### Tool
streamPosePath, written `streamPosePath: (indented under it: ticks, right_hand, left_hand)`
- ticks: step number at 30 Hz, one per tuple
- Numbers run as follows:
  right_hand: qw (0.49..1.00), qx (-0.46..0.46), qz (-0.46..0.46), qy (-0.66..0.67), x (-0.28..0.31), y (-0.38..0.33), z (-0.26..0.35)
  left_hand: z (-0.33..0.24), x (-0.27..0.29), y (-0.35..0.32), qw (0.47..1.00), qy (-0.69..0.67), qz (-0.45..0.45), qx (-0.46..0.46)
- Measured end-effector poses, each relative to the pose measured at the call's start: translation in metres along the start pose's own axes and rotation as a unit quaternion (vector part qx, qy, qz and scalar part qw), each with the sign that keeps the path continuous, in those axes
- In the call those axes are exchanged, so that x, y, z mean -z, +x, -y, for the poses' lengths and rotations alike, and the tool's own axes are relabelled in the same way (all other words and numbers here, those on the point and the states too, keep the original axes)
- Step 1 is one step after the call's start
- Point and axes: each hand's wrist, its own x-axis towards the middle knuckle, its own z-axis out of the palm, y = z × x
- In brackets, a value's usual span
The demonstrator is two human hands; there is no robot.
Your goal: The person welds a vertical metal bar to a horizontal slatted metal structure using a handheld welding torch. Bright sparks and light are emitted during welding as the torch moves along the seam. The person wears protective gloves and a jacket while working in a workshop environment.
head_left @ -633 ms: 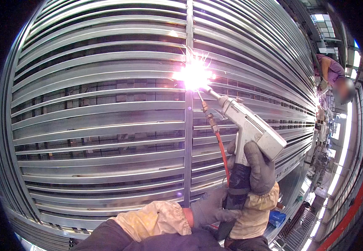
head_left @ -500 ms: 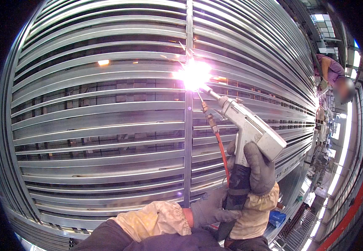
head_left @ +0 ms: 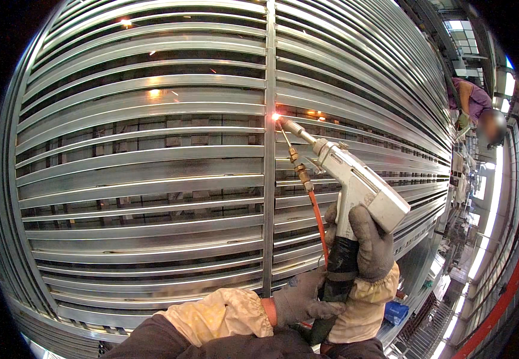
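a: where is the torch found?

b: the torch [head_left: 361,185] is held above the slats [head_left: 140,157], right of the bar [head_left: 269,203]. its tip [head_left: 298,130] is set just beside a small glowing spot [head_left: 276,116] at the bar's right edge. below it, a red hose [head_left: 317,221] is joined to a brass fitting [head_left: 300,169].

a: how are the hands recorded?

b: the handle [head_left: 341,257] is gripped by the gloved right hand [head_left: 372,248], with the fingers curled round and pressed to it. the gloved left hand [head_left: 298,299] is placed by the handle's lower end. its fingers are laid across there; whether anything is squeezed by them cannot be told.

a: what is judged done, and what is left?

b: the slats are seen laid out on both sides of the bar. heat is judged to have been put into this one joint, as it is marked by the glow, and orange sparks [head_left: 155,94] are noted over the slats. whether the joint is complete cannot be confirmed. elsewhere, welded and unwelded joints cannot be told apart, so no remainder is counted.
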Motion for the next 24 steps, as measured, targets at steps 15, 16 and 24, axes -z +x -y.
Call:
streamPosePath:
  ticks: [15, 16, 24]
  right_hand:
    - [0.999, -0.007, 0.007, 0.038, 0.002, 0.004, -0.003]
    - [1.0, -0.006, 0.008, 0.03, 0.001, 0.005, -0.002]
    - [1.0, 0.025, -0.012, -0.006, -0.005, 0.005, -0.005]
  left_hand:
    - [0.002, 0.007, 0.004, 0.999, 0.018, 0.035, -0.012]
    - [0.0, 0.006, 0.003, 0.999, -0.013, 0.034, 0.004]
    - [-0.022, -0.001, -0.002, 0.996, -0.087, 0.001, 0.023]
